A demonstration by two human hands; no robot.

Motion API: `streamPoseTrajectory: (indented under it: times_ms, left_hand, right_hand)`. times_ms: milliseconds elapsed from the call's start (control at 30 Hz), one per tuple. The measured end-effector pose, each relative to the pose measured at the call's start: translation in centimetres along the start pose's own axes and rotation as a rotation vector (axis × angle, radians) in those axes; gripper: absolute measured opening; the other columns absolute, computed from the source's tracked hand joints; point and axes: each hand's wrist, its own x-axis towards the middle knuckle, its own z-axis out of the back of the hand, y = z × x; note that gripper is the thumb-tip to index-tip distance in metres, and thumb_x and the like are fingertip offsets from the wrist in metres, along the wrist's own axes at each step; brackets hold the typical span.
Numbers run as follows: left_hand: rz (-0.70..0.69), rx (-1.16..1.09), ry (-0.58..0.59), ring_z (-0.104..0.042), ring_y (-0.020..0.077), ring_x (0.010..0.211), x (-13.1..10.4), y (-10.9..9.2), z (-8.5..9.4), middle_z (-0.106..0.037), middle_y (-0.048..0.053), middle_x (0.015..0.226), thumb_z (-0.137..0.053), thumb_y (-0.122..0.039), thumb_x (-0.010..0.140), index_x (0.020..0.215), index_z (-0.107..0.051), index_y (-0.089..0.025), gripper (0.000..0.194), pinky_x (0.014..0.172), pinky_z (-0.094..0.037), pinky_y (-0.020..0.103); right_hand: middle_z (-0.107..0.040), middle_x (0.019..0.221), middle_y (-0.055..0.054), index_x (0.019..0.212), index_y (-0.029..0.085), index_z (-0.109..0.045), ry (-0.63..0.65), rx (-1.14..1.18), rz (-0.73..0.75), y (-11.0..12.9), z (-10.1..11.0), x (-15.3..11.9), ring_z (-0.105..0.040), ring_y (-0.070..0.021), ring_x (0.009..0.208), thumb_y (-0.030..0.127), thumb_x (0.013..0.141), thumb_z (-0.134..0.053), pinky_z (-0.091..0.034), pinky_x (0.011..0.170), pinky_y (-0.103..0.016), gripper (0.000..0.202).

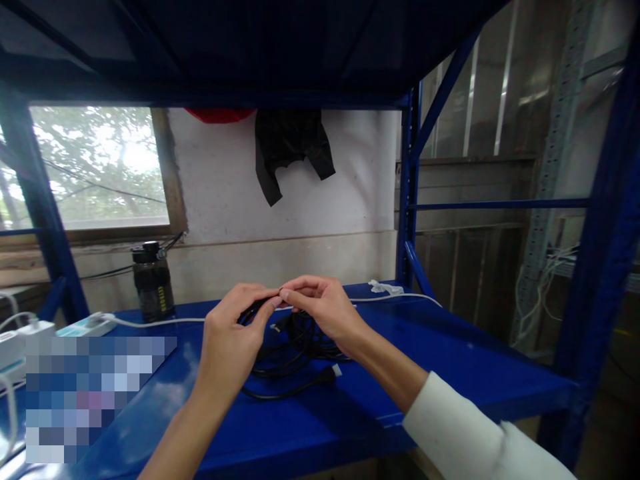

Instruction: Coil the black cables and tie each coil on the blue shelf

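Note:
My left hand (233, 327) and my right hand (325, 307) meet fingertip to fingertip above the blue shelf. A strand of black cable (253, 309) shows inside the curve of my left hand, whose thumb and forefinger are pinched. My right thumb and fingers press together against the left fingertips; what lies between them is too small and hidden to make out. Below both hands rests a loosely coiled bundle of black cable (280, 363). One connector plug (327, 375) points right at the front of the coil, and another plug (281, 324) shows under the hands.
The blue shelf (430, 373) has upright posts and an upper deck overhead. A dark water bottle (153, 283) stands back left. White power strips (30, 340) and a blurred flat area lie left. A white cord (155, 324) crosses behind; crumpled clear plastic (385, 288) lies back right.

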Motion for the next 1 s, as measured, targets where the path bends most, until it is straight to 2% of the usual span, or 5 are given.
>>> streamPoseTrajectory:
  times_ms: [300, 467, 767, 1000]
  left_hand:
    - [-0.08, 0.044, -0.003, -0.07, 0.0203, 0.093, -0.1, 0.06, -0.07, -0.073, 0.003, 0.097, -0.071, -0.02, 0.097, 0.095, -0.081, -0.024, 0.01, 0.087, -0.054, 0.033]
    - [-0.11, 0.055, -0.016, -0.069, 0.0194, 0.092, -0.27, 0.34, -0.09, -0.072, 0.003, 0.097, -0.07, -0.017, 0.097, 0.098, -0.081, -0.023, 0.012, 0.086, -0.053, 0.032]
    - [-0.117, 0.049, -0.003, -0.068, 0.0196, 0.094, -0.32, 0.1, -0.32, -0.07, 0.004, 0.098, -0.068, -0.017, 0.098, 0.099, -0.079, -0.022, 0.012, 0.086, -0.052, 0.032]
    - [-0.092, 0.03, -0.02, -0.068, 0.0187, 0.095, -0.48, 0.3, -0.28, -0.07, 0.003, 0.099, -0.07, -0.018, 0.097, 0.102, -0.081, -0.024, 0.013, 0.087, -0.052, 0.032]
  right_hand:
    - [-0.081, 0.083, -0.005, 0.088, 0.019, -0.08, -0.046, -0.018, 0.037, -0.09, -0.47, -0.45, -0.073, -0.0192, 0.079, 0.043, 0.074, -0.091, -0.055, 0.081, -0.034, 0.029]
    - [-0.08, 0.084, -0.005, 0.088, 0.018, -0.081, -0.044, -0.06, 0.082, 0.06, -0.61, -0.64, -0.072, -0.0183, 0.079, 0.043, 0.08, -0.085, -0.054, 0.08, -0.032, 0.027]
    - [-0.08, 0.079, -0.005, 0.083, 0.017, -0.08, -0.016, 0.031, -0.047, 0.57, -0.03, -0.43, -0.072, -0.0167, 0.077, 0.043, 0.07, -0.094, -0.051, 0.078, -0.029, 0.033]
    - [-0.081, 0.084, -0.005, 0.087, 0.019, -0.082, 0.004, -0.019, 0.07, 0.4, -0.37, -0.76, -0.073, -0.0173, 0.079, 0.044, 0.077, -0.09, -0.053, 0.078, -0.03, 0.027]
